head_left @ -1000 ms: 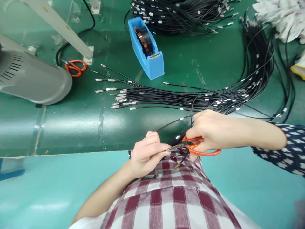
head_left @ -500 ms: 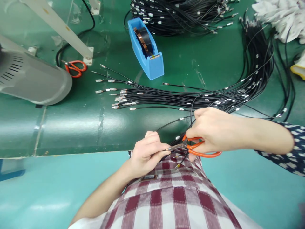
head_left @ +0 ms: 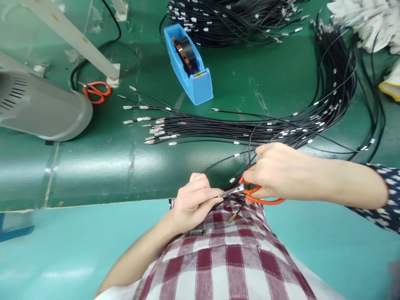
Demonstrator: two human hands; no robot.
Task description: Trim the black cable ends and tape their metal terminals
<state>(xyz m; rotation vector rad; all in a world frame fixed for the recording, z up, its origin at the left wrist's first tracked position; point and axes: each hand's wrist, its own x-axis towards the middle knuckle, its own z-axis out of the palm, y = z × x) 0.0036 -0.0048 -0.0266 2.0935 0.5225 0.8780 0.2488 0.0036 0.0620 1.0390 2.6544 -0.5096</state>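
Note:
Between the thumb and forefinger of my left hand [head_left: 195, 200] a black cable [head_left: 215, 205] is pinched, close to the table's front edge. My right hand [head_left: 270, 171] is closed around the orange handles of a pair of scissors [head_left: 262, 200]. Their metal blades point left and reach my left fingertips, at the cable end held there; whether they bite into it is too small to tell. More cable ends hang below the scissors in front of the checked apron [head_left: 236, 262]. Behind my hands lies a bundle of black cables [head_left: 212, 127] with white tags and metal tips.
A blue tape dispenser [head_left: 200, 85] stands beyond the bundle. Farther back lies a larger cable heap [head_left: 218, 21]. On the left are a grey machine housing [head_left: 46, 106] and second orange-handled scissors [head_left: 98, 91]. White gloves [head_left: 368, 21] lie at the back right.
The scissors' handles have drawn a little closer together in my right hand. My left hand keeps its pinch almost in place. The whole view has shifted slightly.

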